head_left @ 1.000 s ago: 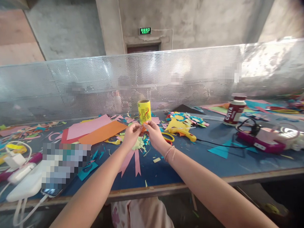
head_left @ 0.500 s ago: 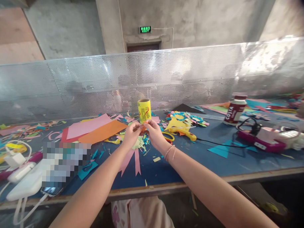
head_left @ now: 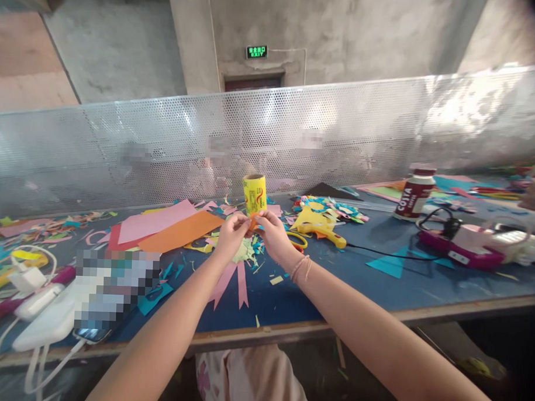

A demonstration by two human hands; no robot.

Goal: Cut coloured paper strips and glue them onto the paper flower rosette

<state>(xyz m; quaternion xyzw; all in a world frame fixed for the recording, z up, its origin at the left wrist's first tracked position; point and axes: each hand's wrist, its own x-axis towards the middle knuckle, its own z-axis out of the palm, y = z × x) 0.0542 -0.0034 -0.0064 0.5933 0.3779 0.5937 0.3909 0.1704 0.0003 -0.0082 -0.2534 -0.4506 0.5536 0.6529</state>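
Between my fingertips is a small piece of orange paper. My left hand pinches it from one side and my right hand from the other, hiding part of it. Just behind my hands stands a yellow printed tube, upright. Below them lies a paper rosette with pale green strips and pink ribbon tails. To the right of my right hand are a yellow glue gun and yellow-handled scissors, partly hidden.
Pink, orange and red paper sheets lie left of my hands, among scattered scraps. A phone, a white power bank and cables fill the front left. On the right stand a coffee bottle and a purple power strip. A perforated metal screen borders the back.
Both hands stay in nearly the same place, still pinching the orange paper. My right fingers have shifted slightly, and a little more of the paper shows between them.
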